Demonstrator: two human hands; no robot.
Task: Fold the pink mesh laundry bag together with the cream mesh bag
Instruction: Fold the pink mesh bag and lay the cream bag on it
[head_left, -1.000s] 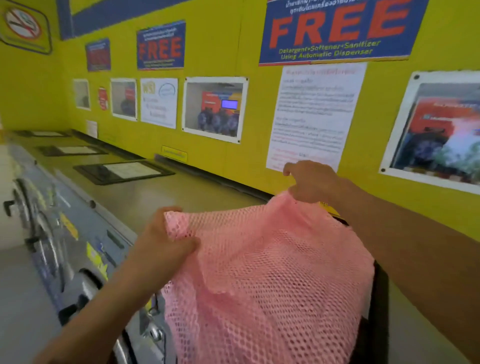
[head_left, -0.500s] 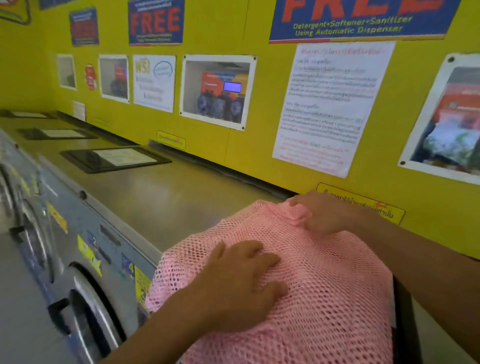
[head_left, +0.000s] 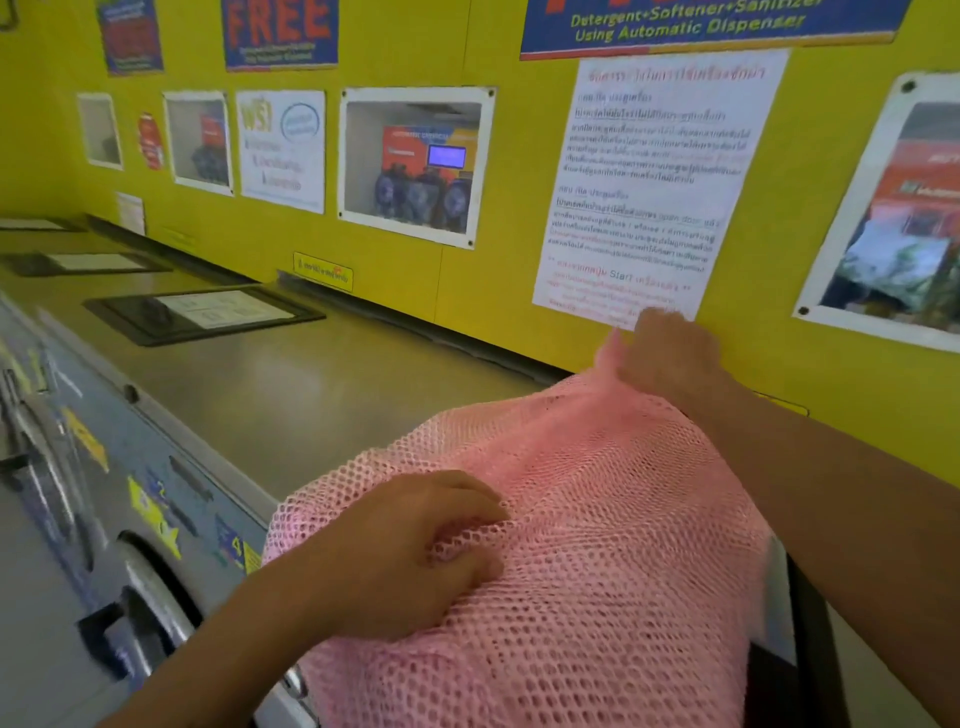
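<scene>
Yellow wall (head_left: 467, 270) carries posters and a printed notice (head_left: 654, 182). Below it runs the grey top (head_left: 291, 405) of a row of washers (head_left: 104, 519), with a dark framed sheet (head_left: 202, 314) lying flat on it.

Pink bag (head_left: 597, 545) lies heaped on the washer top at lower right, its near edge overhanging the machine front. A dark edge shows beside it at right; what it belongs to cannot be told. No cream mesh can be made out.

Right hand (head_left: 670, 358) is at the bag's far corner, lifting a peak of mesh; fingers are blurred, grip cannot be told.

Left hand (head_left: 410, 551) rests on the near part, fingers curled and bunching mesh under them.
</scene>
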